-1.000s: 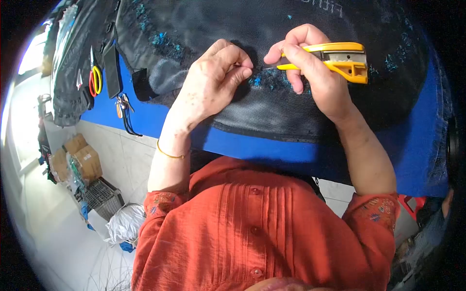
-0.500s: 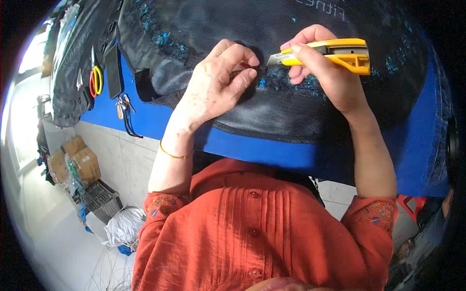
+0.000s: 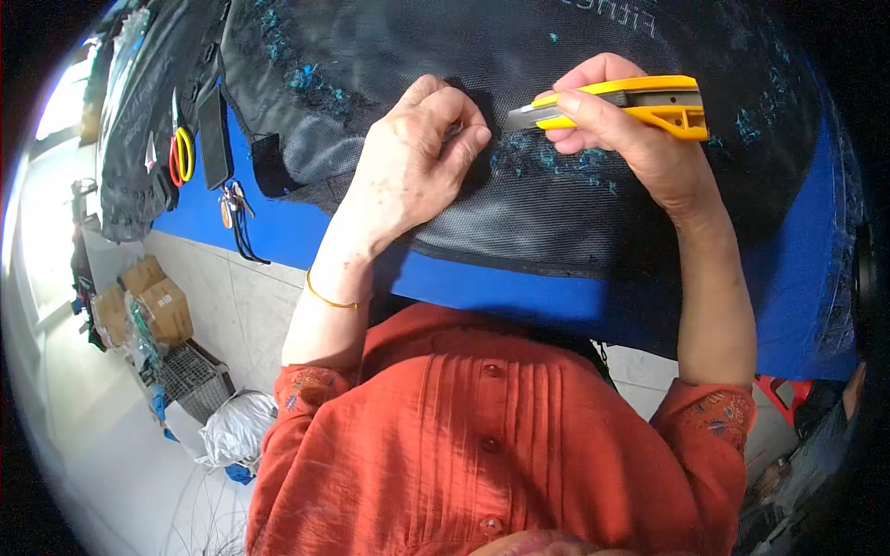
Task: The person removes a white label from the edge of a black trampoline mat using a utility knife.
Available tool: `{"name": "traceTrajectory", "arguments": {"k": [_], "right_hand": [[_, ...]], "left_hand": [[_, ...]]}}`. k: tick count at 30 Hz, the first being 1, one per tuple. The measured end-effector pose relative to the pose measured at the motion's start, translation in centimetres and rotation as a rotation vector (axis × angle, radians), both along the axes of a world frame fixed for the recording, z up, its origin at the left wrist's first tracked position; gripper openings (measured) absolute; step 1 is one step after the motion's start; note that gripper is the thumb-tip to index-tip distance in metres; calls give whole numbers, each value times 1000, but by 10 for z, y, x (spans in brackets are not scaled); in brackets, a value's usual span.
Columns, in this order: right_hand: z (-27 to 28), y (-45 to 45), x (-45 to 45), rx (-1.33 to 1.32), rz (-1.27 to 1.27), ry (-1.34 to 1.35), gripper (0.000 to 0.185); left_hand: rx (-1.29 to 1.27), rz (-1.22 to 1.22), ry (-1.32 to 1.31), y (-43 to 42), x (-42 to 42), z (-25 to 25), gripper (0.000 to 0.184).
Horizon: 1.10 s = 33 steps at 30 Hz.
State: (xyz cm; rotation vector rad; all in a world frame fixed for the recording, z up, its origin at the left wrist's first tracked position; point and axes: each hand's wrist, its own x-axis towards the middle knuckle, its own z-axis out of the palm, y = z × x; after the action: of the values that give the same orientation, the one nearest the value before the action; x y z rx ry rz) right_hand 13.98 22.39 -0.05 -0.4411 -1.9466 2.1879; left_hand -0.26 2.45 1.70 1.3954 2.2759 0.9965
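Yellow plastic utility knife (image 3: 660, 96), w/ grey metal channel & short angled blade, is gripped in the person's R hand (image 3: 630, 139) just above blk mesh sheet (image 3: 528, 222), blade tip pointing toward the L hand (image 3: 417, 153). R thumb lies along the handle, fingers wrapped beneath. L hand rests at the mesh, fingers curled, thumb tip close to forefinger; can't tell if anything is pinched btwn them. Fine-woven, slightly glossy mesh has a curved, bound lower edge, white lettering (image 3: 616, 13) up top & frayed blue thread tufts (image 3: 556, 165) near the hands, w/ more at upper L & R. Underneath: smooth blue table cover (image 3: 501, 287). To the L lie red-and-yellow-handled scissors (image 3: 184, 153), a flat blk phone (image 3: 214, 139) & metal keys (image 3: 232, 202) w/ dark cord. Person wears pleated, buttoned red shirt (image 3: 491, 417) & thin gold-colored bracelet (image 3: 332, 301). On pale floor at L: brown cardboard boxes (image 3: 167, 306), grid-walled grey crate (image 3: 197, 380), crinkled white plastic bag (image 3: 239, 426); contents can't be made out.
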Motion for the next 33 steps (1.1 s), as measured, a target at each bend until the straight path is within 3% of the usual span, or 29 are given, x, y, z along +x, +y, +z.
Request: {"name": "traceTrajectory", "arguments": {"k": [8, 18, 24, 26, 29, 33], "right_hand": [[-3, 4, 1, 163, 101, 54, 22], [-2, -4, 0, 149, 47, 101, 13], [5, -8, 2, 258, 31, 81, 7], [4, -3, 3, 420, 111, 57, 10], [4, 1, 3, 278, 155, 46, 10], [3, 0, 3, 316, 145, 53, 11]], "left_hand": [[18, -37, 21, -1, -1, -1, 8], [49, -49, 6, -3, -2, -5, 10], [55, -51, 17, -4, -2, -6, 10], [50, -51, 23, -4, -2, -6, 10], [50, -57, 30, -5, -3, -8, 12], [28, -43, 15, -3, -2, -5, 10]]}}
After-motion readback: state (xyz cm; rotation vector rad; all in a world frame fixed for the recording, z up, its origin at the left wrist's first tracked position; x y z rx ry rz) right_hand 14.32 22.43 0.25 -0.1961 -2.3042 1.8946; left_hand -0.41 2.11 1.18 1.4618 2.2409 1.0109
